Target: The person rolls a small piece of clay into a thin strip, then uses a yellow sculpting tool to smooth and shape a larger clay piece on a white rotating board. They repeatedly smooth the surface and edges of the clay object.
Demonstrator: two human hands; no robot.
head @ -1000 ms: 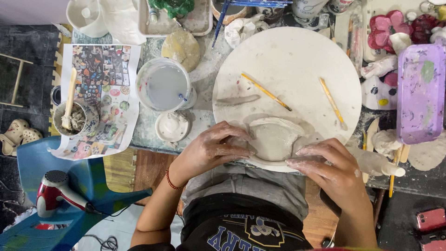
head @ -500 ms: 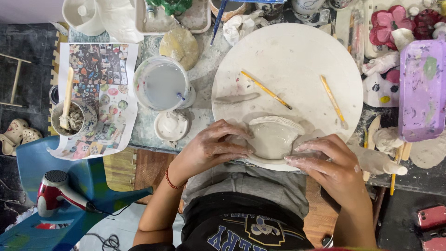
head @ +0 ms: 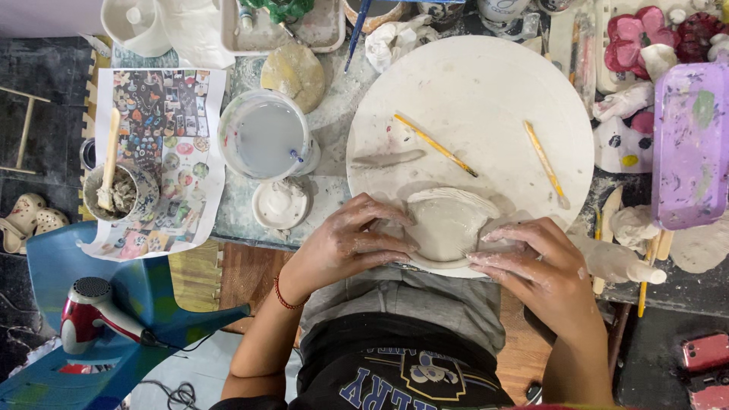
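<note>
Bright, even overhead light; soft short shadows; sharp focus; slight wide-angle bending at edges

The clay-smeared surface [head: 342, 121] carries a round white board [head: 486, 91] at centre. At nine o'clock of the board stands a tub of grey water [head: 262, 137], a small lid [head: 280, 203] below it; a printed sheet [head: 171, 106] lies farther left, a purple tray [head: 689, 144] at three o'clock.

Grey shirt [head: 425, 300], black apron [head: 395, 364] (printed), red wrist cord [head: 282, 294].
</note>
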